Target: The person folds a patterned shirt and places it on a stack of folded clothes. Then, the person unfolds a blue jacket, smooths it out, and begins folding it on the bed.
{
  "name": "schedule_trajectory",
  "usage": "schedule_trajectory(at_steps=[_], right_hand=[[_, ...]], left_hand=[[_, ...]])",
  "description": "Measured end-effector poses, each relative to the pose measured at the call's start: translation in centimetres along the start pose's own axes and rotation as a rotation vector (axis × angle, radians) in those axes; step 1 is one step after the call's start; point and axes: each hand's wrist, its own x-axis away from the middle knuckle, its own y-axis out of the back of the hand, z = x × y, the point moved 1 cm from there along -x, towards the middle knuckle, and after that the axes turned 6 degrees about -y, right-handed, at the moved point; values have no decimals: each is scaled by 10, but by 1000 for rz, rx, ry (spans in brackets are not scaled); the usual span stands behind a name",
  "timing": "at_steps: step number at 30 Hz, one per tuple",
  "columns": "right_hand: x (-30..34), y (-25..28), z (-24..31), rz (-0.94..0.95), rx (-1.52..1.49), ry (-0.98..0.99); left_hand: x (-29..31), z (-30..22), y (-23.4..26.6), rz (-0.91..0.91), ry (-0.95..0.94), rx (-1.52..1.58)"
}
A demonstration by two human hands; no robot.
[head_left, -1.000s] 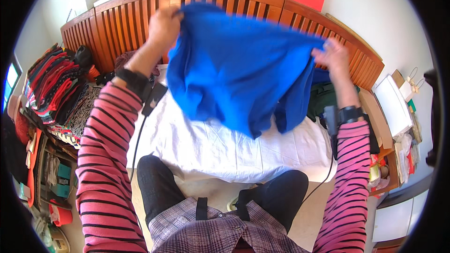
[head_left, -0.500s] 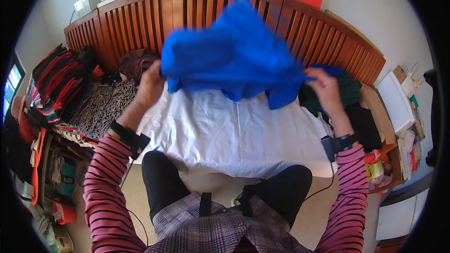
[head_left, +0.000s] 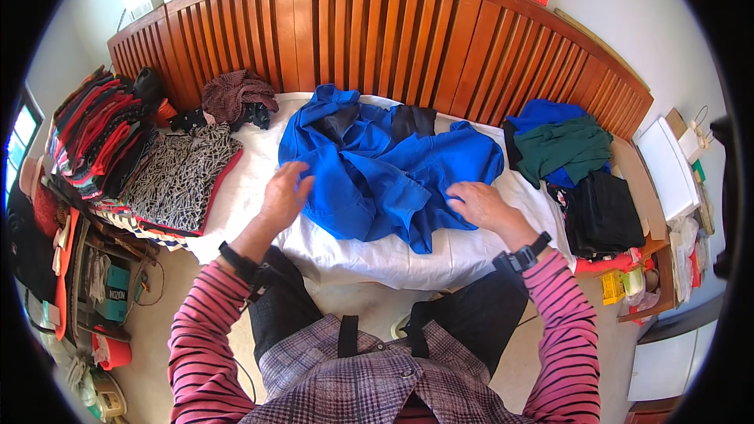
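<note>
A blue garment (head_left: 369, 173), which looks like a jacket, lies crumpled and spread on the white sheet (head_left: 353, 259), with dark patches near its far side. At its left edge is my left hand (head_left: 284, 196), fingers apart and holding nothing. My right hand (head_left: 481, 206) hovers over or lightly touches the garment's right part, fingers loosely stretched and not gripping it. Whether the fingertips press on the cloth cannot be made out.
On the left stand a tall stack of folded clothes (head_left: 98, 133) and a patterned black-and-white cloth (head_left: 177, 177). To the right lie a dark green garment (head_left: 565, 145) and folded black clothes (head_left: 605, 216). A slatted wooden backrest (head_left: 377, 39) runs behind.
The blue garment, held up and stretched between both hands before, has come down onto the white sheet. Both hands have let go of it and moved lower and closer together.
</note>
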Motion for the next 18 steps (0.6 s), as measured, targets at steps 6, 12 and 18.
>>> schedule_trajectory(at_steps=[6,12,18], right_hand=[[-48,-43,49,-8,-168,-108],[-20,-45,65,-99,-406,207],[43,-58,106,27,-350,394]], left_hand=[[-20,-54,-56,318,-110,-431],[0,-23,-29,595,40,-364],[45,-6,15,855,361,-479]])
